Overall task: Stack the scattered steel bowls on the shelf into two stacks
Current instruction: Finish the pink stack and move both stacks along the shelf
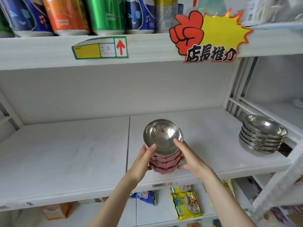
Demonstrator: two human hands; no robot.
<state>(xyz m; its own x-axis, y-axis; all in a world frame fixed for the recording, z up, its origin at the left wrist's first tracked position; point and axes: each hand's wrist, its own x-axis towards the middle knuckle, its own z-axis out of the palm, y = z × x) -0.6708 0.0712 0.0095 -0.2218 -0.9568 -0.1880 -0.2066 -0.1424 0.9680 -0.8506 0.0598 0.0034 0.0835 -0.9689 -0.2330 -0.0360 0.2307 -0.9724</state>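
Note:
A stack of pink-sided steel bowls (164, 163) stands near the front edge of the white shelf (73, 153), its top bowl tilted toward me with a shiny inside. My left hand (141, 163) grips the stack's left side, thumb on the top rim. My right hand (190, 158) holds its right side, one finger resting on the top bowl's rim. A second stack of plain steel bowls (262, 135) sits at the shelf's right end, leaning slightly.
Drink cans (70, 15) line the shelf above, with a price label (100, 48) and a red-and-yellow promo sign (208, 36) on its edge. Snack packets (186, 202) lie on the shelf below. A white upright frame (278, 177) bounds the right side.

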